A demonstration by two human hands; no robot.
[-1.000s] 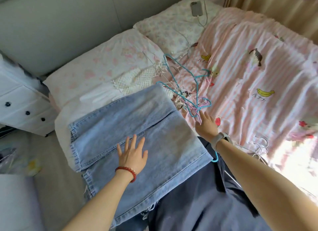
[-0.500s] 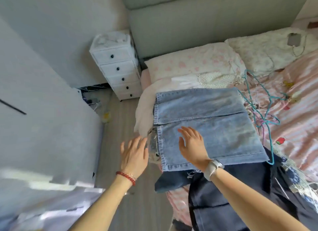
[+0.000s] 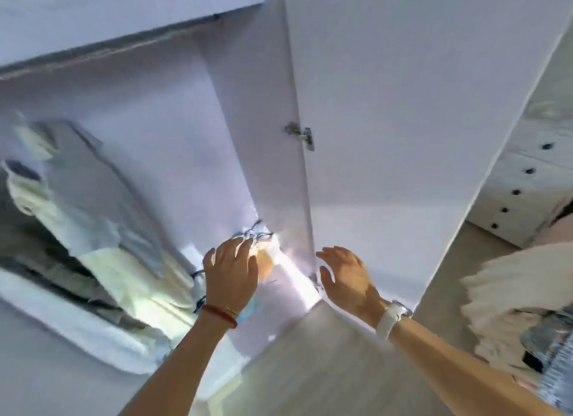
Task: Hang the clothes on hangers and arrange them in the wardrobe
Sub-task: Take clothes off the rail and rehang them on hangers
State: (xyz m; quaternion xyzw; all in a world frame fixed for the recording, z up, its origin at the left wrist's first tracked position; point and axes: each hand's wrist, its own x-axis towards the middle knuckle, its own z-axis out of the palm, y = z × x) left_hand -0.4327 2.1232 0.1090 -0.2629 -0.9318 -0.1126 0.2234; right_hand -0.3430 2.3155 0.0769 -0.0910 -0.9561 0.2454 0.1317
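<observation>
While wardrobe door [image 3: 403, 105] stands open, both hands empty, fingers spread: left hand [image 3: 231, 273], right hand [image 3: 348, 276].

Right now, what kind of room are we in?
Probably a bedroom. There is an open white wardrobe door with clothes hanging inside, a white chest of drawers with dark knobs on the right, and what looks like bedding beside it.

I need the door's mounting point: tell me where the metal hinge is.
In the head view, the silver metal hinge sits right of centre on the open white wardrobe door, at its inner edge, well above the right hand.
</observation>
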